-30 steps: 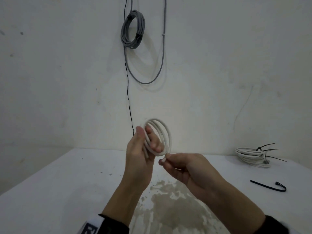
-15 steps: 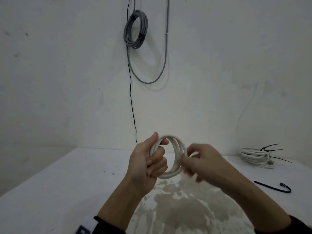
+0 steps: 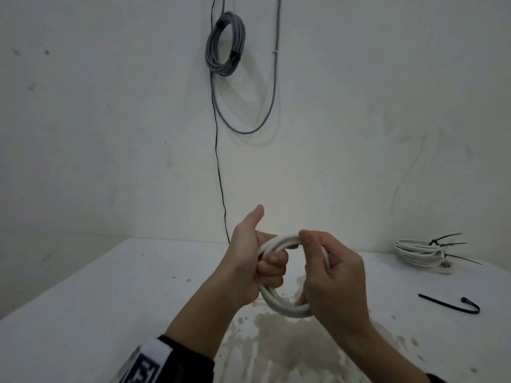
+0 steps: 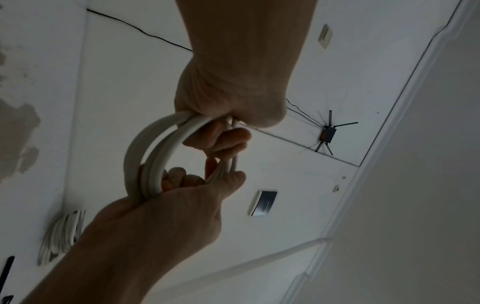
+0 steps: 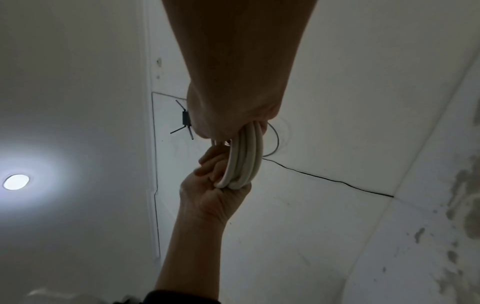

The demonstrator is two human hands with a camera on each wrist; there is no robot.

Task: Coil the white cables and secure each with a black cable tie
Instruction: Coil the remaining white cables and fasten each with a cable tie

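Note:
Above the white table (image 3: 110, 299) I hold a small coil of white cable (image 3: 279, 306) between both hands. My left hand (image 3: 265, 268) grips its left side with the fingers curled through the ring and the thumb sticking up. On the coil's right side, my right hand (image 3: 318, 268) has its fingers wrapped round the strands. The left wrist view shows the coil (image 4: 145, 152) running from my left hand (image 4: 228, 107) to my right hand (image 4: 168, 205). The right wrist view shows the strands (image 5: 244, 160) bundled side by side. A loose black cable tie (image 3: 448, 302) lies on the table at the right.
A white cable coil bound with black ties (image 3: 423, 254) lies at the table's back right. A grey cable coil (image 3: 225, 42) hangs on the wall, and a thin black wire (image 3: 219, 161) runs down to the table. A stained patch (image 3: 290, 344) marks the table in front of me.
My right hand left the cable's end below the coil and closed round the coil's right side. My left fingers curled through the ring, and the coil came lower.

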